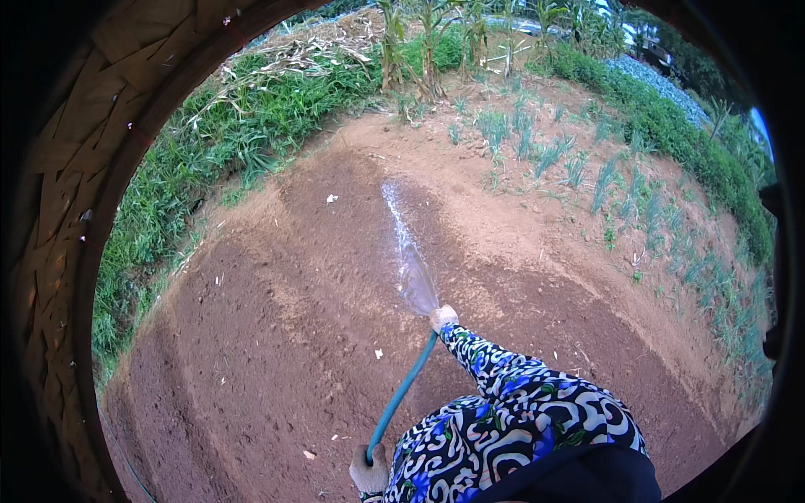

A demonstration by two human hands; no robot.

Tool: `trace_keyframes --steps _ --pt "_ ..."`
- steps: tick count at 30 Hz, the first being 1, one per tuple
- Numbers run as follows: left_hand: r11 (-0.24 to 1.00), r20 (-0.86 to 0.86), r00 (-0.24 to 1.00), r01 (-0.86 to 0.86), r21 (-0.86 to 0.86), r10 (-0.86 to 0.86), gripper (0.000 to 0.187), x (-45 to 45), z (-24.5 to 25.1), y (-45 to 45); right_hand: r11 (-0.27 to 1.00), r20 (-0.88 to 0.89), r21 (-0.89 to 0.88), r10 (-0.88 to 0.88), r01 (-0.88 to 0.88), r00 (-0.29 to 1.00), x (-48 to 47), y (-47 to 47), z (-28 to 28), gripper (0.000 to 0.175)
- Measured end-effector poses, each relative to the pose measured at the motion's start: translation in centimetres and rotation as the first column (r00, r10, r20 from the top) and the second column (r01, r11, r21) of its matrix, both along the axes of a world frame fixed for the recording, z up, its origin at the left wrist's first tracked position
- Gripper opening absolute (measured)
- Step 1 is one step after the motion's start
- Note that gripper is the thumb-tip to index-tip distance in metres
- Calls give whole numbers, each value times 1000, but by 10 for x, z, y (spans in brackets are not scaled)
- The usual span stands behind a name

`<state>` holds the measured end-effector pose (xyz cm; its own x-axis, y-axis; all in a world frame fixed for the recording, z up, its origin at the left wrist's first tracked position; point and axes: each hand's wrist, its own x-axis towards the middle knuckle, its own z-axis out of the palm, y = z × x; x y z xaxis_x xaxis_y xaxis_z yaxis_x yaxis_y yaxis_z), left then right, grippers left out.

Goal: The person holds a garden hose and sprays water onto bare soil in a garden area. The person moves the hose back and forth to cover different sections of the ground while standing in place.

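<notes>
My right hand (pixel 444 315), in a light glove, grips the end of a green garden hose (pixel 402 390). A fan of water (pixel 416 276) sprays forward from that end and falls in white drops on brown soil (pixel 327 283). Lower down, close to my body, my left hand (pixel 370 468), gloved too, is closed around the same hose. Between the two hands the hose bends in a gentle curve. Both sleeves have a black, white and blue pattern. Dark damp patches show on the soil around the spray.
Rows of green onion-like plants (pixel 604 182) grow on the right. Thick grass (pixel 239 119) borders the soil at left, and tall stalks (pixel 431 50) stand ahead. A thin green line (pixel 129 462) lies at lower left. A woven brim (pixel 69 188) frames the view.
</notes>
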<state>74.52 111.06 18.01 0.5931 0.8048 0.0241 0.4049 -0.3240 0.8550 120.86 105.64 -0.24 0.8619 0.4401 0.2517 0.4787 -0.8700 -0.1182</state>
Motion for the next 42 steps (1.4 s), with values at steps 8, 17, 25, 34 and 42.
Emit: trace_keyframes --steps 8,17,25,34,42 --pt "996 -89 994 73 47 -69 41 13 -13 9 953 -464 -94 -297 287 835 -16 -50 6 21" --pt "999 -35 998 52 -1 -52 47 8 -1 3 992 -269 -80 -117 99 956 -21 -31 12 20" --pt "999 81 996 -39 37 36 56 -11 10 -16 996 -222 35 87 -81 971 -13 40 35 23" --pt "993 77 994 -86 75 81 55 -18 -16 -22 918 -311 378 2 121 950 -9 71 33 23" --pt "999 -36 999 -35 -31 34 37 -4 -11 -1 998 -209 -28 -63 58 976 -5 33 17 24"
